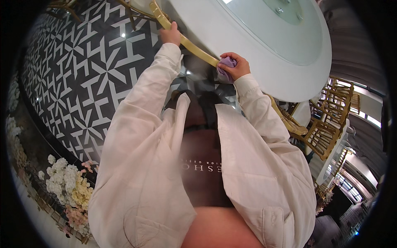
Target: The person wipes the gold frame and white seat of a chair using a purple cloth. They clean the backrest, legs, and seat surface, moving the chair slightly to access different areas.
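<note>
A gold chair's curved top rail (198, 51) runs diagonally beside the round white table, at the upper middle of the view. My left hand (171, 34) grips this rail towards its upper left end. At the lower right end of the rail, my right hand (237, 65) is closed around a crumpled purple cloth (228, 64), which touches the gold surface. Below the rail, the rest of the chair is blurred and hard to make out.
The white table (288, 82) carries a round glass turntable (273, 37). More gold chairs (324, 136) stand at the right. Patterned black and white floor tiles (107, 71) spread out at the left, with white and pink flowers (66, 179) at the lower left.
</note>
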Demonstrator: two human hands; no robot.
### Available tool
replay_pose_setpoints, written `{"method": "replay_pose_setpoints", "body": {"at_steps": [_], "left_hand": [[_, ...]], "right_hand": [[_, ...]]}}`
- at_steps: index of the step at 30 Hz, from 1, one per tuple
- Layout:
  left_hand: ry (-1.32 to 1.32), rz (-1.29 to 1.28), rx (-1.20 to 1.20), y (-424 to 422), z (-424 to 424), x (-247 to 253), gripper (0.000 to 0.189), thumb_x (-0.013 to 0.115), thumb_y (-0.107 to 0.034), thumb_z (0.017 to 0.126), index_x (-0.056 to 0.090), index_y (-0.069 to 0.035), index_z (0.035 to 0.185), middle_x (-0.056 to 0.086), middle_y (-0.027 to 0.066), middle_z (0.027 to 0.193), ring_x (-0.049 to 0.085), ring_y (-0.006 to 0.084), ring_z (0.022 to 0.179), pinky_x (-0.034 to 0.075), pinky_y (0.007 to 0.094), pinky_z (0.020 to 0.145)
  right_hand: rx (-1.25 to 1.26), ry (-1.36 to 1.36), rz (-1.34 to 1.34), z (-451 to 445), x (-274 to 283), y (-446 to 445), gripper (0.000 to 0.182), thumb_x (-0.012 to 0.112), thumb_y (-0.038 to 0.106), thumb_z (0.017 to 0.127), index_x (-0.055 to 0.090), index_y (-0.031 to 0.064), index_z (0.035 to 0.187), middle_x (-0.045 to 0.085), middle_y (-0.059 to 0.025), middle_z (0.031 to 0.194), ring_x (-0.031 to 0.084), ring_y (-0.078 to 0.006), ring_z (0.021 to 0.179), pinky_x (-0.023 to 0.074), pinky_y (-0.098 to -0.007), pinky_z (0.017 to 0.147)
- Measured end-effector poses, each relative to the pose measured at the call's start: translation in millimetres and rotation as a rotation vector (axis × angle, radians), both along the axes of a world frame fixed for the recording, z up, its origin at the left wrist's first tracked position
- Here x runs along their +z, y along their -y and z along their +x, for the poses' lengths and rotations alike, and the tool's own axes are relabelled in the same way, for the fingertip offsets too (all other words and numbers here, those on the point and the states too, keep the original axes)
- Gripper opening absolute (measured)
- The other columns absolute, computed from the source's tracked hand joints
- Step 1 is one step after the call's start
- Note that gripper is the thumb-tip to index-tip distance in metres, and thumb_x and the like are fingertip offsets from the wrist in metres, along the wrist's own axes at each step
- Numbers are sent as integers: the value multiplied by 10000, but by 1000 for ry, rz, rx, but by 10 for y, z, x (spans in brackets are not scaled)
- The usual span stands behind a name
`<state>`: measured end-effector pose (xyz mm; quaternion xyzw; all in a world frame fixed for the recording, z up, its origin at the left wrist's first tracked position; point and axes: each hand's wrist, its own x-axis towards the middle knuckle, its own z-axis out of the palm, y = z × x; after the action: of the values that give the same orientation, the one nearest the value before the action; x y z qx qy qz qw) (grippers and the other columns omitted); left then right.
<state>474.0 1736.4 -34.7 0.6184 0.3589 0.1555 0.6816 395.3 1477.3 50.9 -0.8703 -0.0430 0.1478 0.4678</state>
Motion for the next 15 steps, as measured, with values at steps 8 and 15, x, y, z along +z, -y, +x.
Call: {"method": "replay_pose_setpoints", "body": {"at_steps": [8, 15], "left_hand": [[-105, 67, -63, -18, 57, -204, 613, 632, -426, 857, 449, 109, 1093, 613, 300, 1048, 601, 447, 994, 480, 460, 865], [-149, 129, -2, -49, -25, -57, 638, 435, -504, 951, 492, 107, 1127, 589, 316, 1122, 581, 445, 1051, 460, 459, 894]], "right_hand": [[5, 132, -161, 107, 79, -787, 360, 817, 214, 682, 677, 156, 1009, 702, -91, 941, 674, -276, 898, 523, -349, 793], [-42, 176, -241, 122, 126, -1128, 371, 835, 271, 689, 674, 150, 1001, 699, -70, 907, 674, -246, 859, 518, -330, 770]]}}
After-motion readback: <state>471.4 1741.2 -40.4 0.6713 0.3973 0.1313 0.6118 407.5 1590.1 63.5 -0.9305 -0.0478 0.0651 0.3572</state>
